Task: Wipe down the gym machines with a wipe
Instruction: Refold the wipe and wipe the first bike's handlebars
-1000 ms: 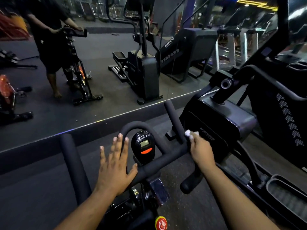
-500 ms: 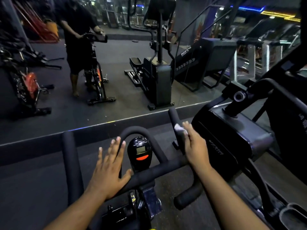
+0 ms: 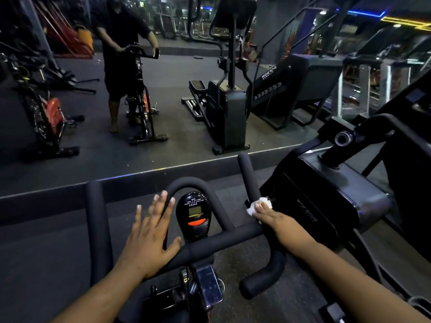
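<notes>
Wiping the bike's rt handlebar prong

Right hand (image 3: 277, 221) pinches wipe (image 3: 255, 206) round the bar (image 3: 248, 180) for full contact; left hand (image 3: 149, 236), fingers spread flat, steadies crossbar (image 3: 224, 241).

Handlebar (image 3: 224, 238): we see matt black foam.
Console (image 3: 194, 212): glossy plastic.
Wipe (image 3: 253, 207): soft white paper or cloth.
</notes>
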Demonstrator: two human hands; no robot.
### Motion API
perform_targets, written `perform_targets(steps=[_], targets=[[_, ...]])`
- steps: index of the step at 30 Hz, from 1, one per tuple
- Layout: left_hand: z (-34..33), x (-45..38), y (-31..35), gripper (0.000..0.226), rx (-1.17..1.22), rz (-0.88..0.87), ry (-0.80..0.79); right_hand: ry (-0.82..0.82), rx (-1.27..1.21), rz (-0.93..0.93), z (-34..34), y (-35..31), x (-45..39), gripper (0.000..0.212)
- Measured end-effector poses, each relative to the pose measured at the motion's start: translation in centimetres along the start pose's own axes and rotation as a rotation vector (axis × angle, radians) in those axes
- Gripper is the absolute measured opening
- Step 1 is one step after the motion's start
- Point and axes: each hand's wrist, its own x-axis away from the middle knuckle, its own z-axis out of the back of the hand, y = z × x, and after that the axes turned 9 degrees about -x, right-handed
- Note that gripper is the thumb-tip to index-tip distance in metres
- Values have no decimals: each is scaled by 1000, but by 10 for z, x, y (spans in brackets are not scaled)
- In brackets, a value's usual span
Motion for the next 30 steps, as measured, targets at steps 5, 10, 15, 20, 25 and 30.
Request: perform_targets(steps=[5,10,15,20,25,30], targets=[[1,-1,-1,95,10,6,-22,217,79,35,53,-30,-40,37],[2,1,0,94,6,13,-16,87,368,177,48,-36,-118,43],[0,1,-3,94,8,5,10,-165,435,131,22,-35,-70,46],[-1,1,-3,95,-9,-10,21,-253,37,102,34,-29,-23,51],[-2,0,-3,95,-41,-12,4,327,-144,118,77,-40,-74,54],[-1,0,-3,93,-58,-3,9,288,56,19,71,-43,-123,62]])
